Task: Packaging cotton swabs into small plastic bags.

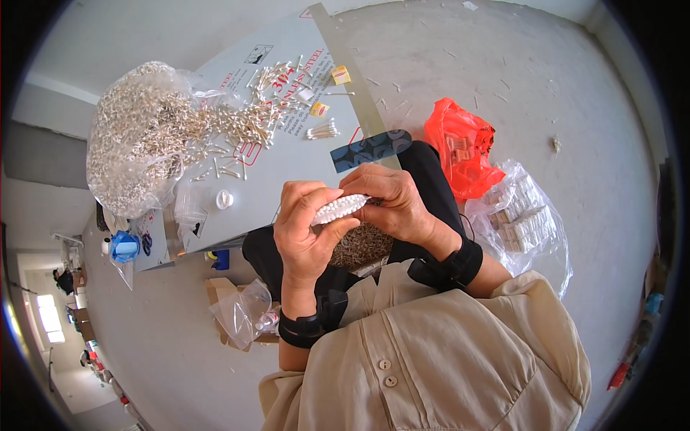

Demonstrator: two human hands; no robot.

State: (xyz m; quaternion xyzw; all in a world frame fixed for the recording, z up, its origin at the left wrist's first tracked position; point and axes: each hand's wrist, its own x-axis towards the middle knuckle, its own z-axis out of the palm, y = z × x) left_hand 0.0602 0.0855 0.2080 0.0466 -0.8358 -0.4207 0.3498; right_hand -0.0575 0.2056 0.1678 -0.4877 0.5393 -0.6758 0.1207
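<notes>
Between my two hands, over my lap, is a flat pack of cotton swabs (339, 209), its rows of white tips facing up. My left hand (300, 228) is closed round the left end, thumb below and fingers above. With thumb and fingertips my right hand (397, 206) pinches the right end, where the edge looks like thin clear wrapping. Below the hands lies a mass of brownish swab-like sticks (363, 244), partly hidden. On the table (287, 169) ahead are a small bunch of swabs (323, 130) and a heap of loose swabs (248, 123).
A big clear bag of swabs (136, 136) spills onto the table, near a small white round container (224, 199) and yellow boxes (340, 75). At right on the floor are a red plastic bag (460, 147) and a clear bag of white packs (521, 215). A cardboard box (228, 316) stands lower left.
</notes>
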